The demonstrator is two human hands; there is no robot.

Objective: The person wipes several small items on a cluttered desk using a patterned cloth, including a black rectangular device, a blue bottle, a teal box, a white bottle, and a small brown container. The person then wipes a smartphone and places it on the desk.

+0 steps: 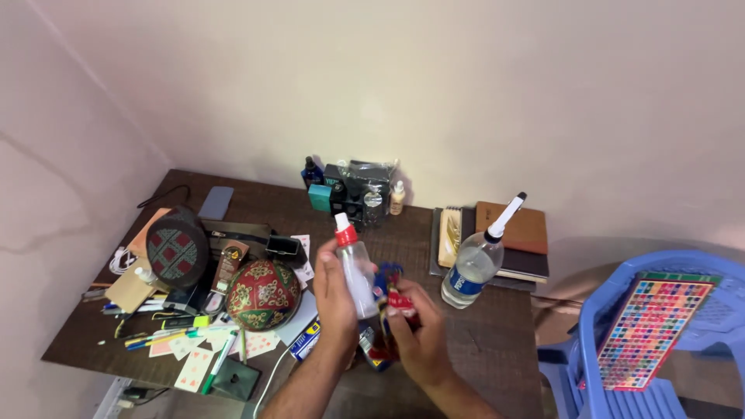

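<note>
My left hand (335,299) grips a small clear spray bottle (355,268) with a red and white top, held upright over the dark wooden table (481,341). My right hand (419,337) is just beside it, closed on a small red packet (400,299). Blue and red wrappers (386,278) show behind and between the two hands, partly hidden by the fingers.
A clear water bottle (472,268) with a pen in its neck stands to the right, in front of stacked notebooks (512,233). Two embroidered caps (262,293), playing cards (194,365), pens and small bottles clutter the left and back. A blue plastic chair (660,334) holds a colourful board.
</note>
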